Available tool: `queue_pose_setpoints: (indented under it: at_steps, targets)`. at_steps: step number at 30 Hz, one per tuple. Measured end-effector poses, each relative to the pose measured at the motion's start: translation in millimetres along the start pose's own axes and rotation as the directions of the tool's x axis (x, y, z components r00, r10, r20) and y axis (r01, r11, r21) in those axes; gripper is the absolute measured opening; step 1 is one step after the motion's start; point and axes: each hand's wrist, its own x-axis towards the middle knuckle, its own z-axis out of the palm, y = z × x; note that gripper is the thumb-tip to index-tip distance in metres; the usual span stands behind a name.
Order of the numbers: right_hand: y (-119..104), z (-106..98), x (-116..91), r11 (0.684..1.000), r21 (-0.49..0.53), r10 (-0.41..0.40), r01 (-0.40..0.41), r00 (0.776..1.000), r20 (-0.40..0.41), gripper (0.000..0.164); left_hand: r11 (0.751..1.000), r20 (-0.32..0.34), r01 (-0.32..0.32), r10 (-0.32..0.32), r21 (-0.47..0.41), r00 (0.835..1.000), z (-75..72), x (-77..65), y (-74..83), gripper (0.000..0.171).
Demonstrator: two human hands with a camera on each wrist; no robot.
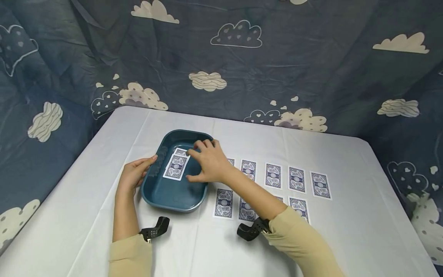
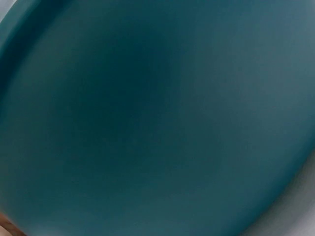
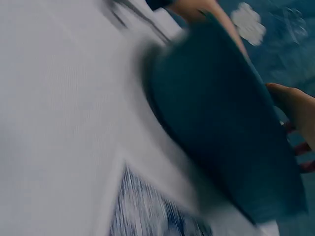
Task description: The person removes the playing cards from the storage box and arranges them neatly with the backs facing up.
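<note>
My left hand (image 1: 134, 173) holds the left rim of a teal plastic tray (image 1: 183, 198), thumb on top and the other fingers hidden behind the wall. Inside lie playing cards (image 1: 175, 167), face down and overlapping, with blue patterned backs. Over the tray's right side reaches my right hand (image 1: 209, 163), thumb and fingers spread apart with no card showing between them; its fingertips are near the cards. The tray's surface (image 2: 197, 123) fills the left wrist view, blurred. In the right wrist view the tray wall (image 3: 211, 108) stands beside my right thumb (image 3: 290, 101).
Right of the tray, more face-down cards lie in two rows, a back row (image 1: 273, 176) and a front row (image 1: 223, 203), partly covered by my right forearm. A white cloth (image 1: 346, 231) covers the table. Behind hangs a dark cloud-patterned curtain (image 1: 311, 77).
</note>
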Motion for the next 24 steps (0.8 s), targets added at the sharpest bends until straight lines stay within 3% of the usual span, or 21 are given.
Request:
queue_pose_setpoints:
  at_steps: [5,10,17,24]
  targets:
    - [-26.7,23.7,26.7,0.997,0.071,0.016,-0.026,0.991,0.135,0.079,1.0,0.024,-0.019,0.019,-0.001,1.0,2.1,0.0,0.2,0.07]
    - [-35.4,40.3,40.0,0.991,0.067,0.089,-0.113,0.952,0.294,0.092,1.0,0.031,-0.022,0.022,0.012,0.999,1.2,1.1,0.0,0.071]
    - [-35.6,44.3,46.6,0.984,0.044,0.145,-0.17,0.926,0.349,0.101,1.0,0.023,-0.024,0.024,0.014,0.999,-2.6,0.5,0.6,0.069]
    - [-33.4,44.5,46.4,0.965,0.143,0.149,-0.22,0.909,0.388,0.096,1.0,0.017,-0.014,0.014,0.001,1.0,-1.2,0.8,-0.4,0.068]
